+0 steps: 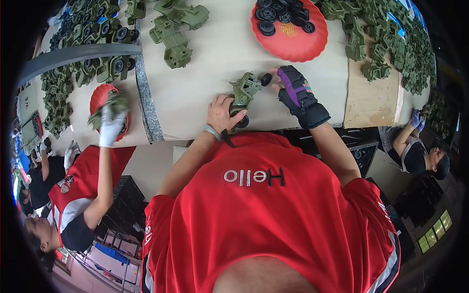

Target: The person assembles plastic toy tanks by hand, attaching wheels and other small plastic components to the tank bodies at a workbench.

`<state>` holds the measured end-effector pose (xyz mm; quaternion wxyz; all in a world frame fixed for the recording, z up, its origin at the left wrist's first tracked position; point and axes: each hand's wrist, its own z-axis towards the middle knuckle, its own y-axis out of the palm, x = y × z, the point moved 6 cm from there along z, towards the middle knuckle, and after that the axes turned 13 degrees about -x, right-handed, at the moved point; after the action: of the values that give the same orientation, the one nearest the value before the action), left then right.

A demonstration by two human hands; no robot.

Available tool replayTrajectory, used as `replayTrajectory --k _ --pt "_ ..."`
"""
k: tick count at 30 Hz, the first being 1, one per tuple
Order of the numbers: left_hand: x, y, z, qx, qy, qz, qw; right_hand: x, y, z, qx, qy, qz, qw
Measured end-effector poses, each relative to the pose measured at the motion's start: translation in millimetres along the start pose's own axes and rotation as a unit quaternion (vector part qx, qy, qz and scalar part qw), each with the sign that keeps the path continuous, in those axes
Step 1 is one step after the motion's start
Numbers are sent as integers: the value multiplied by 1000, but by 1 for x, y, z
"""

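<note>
An olive-green toy vehicle (245, 92) lies tilted on the pale worktop in front of me. My left hand (224, 113) grips its near end, with the thumb by a black wheel (243, 121) there. Another black wheel (266, 79) sticks out at the vehicle's far right side. My right hand (299, 95), in a black and purple fingerless glove, is just right of that wheel. Its bare fingertips are slightly curled and apart, with a small gap to the wheel, and nothing shows between them.
A red scalloped plate (298, 46) with loose black wheels stands at the far right. Several green toy bodies (177, 29) lie at the far left. More are heaped on the right (376, 44) beside cardboard (373, 97). A co-worker's white-gloved hand (112, 128) works over another red plate (100, 95).
</note>
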<state>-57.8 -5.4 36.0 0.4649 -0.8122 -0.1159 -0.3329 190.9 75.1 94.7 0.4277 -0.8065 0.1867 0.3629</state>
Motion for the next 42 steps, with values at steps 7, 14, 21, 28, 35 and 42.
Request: replayTrajectory --k 7,14,21,28,35,42 --pt "5 10 9 11 -23 -35 999 0 28 13 -14 -77 -159 984" --pt "9 9 17 -15 -54 23 998 -19 9 -3 24 -51 -16 998" --pt "11 6 19 -16 -59 6 998 -55 17 3 -9 -153 -138 978" --pt "12 9 19 -15 -71 -6 997 -59 21 8 -22 -152 -195 969" --pt "4 13 16 18 -73 -6 997 -85 -15 2 10 -139 -189 972" --pt "6 15 20 10 -38 4 999 -109 35 68 21 -283 -290 914"
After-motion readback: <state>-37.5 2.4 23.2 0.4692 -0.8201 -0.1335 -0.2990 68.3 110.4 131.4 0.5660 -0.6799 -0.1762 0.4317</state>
